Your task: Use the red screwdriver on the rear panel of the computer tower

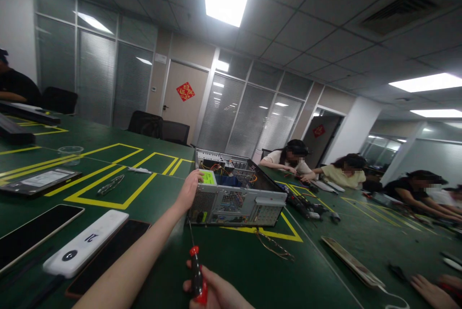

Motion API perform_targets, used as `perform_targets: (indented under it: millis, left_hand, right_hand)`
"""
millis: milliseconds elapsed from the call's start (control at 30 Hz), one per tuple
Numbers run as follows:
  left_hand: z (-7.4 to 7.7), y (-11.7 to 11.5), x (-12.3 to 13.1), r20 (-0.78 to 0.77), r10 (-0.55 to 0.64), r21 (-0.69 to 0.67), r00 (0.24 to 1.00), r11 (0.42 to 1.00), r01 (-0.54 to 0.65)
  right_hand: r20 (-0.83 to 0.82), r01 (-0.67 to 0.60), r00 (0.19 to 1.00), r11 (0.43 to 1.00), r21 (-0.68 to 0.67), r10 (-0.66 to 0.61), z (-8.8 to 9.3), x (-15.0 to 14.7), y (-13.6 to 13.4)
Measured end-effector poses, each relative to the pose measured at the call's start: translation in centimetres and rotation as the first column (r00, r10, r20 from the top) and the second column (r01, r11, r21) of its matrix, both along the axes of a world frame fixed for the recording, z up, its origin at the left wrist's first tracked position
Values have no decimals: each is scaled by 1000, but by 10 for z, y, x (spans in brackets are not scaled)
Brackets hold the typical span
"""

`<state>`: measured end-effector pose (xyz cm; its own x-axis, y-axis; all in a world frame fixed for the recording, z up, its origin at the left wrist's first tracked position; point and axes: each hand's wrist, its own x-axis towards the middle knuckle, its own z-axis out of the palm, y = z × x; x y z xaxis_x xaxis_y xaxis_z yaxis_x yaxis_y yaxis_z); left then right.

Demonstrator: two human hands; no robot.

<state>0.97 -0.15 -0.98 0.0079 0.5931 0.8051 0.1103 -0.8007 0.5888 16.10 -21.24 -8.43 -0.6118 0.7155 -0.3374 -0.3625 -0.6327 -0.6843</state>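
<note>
An open desktop computer case [238, 201] lies on the green table, its rear panel facing me and its inner parts and cables showing. My left hand [189, 190] grips the case's near left corner, its fingertips beside a metal box with a yellow-green label [208, 177]. In my right hand [212, 285] is a red and black screwdriver [197, 273], held by the handle with the shaft pointing up and away. The shaft's tip reaches the lower left corner of the rear panel; whether it sits in a screw is too small to tell.
Phones [36, 234] and a white power bank [86, 241] lie at the left, near a hard drive [39, 181] and a clear cup [70, 154]. Thin cables [274, 244] lie before the case. Several people sit at the right, with another person's hand [435, 289] at lower right.
</note>
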Motion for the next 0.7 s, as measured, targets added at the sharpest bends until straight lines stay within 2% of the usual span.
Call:
perform_targets:
  millis: [133,267,400,533,600,700]
  left_hand:
    - [-1,1,0,11,-6,11,1000,1000,6]
    - [-1,2,0,15,-10,6,1000,1000,10]
    - [0,0,0,21,-17,-3,1000,1000,17]
    - [1,-2,0,15,-15,-18,1000,1000,16]
    - [1,-2,0,13,-14,-17,1000,1000,14]
    - [1,-2,0,8,-12,-13,1000,1000,12]
  right_hand:
    - [-5,-105,994,986,132,107,-8,-7,2]
    - [11,-57,998,976,210,56,-14,-12,4]
    - [47,97,994,991,90,-101,-14,-9,2]
    - [102,154,984,985,-80,-146,-6,-3,-1]
    - [112,152,984,983,-100,-141,-4,-1,0]
    - [73,118,991,992,-44,-114,-6,1,3]
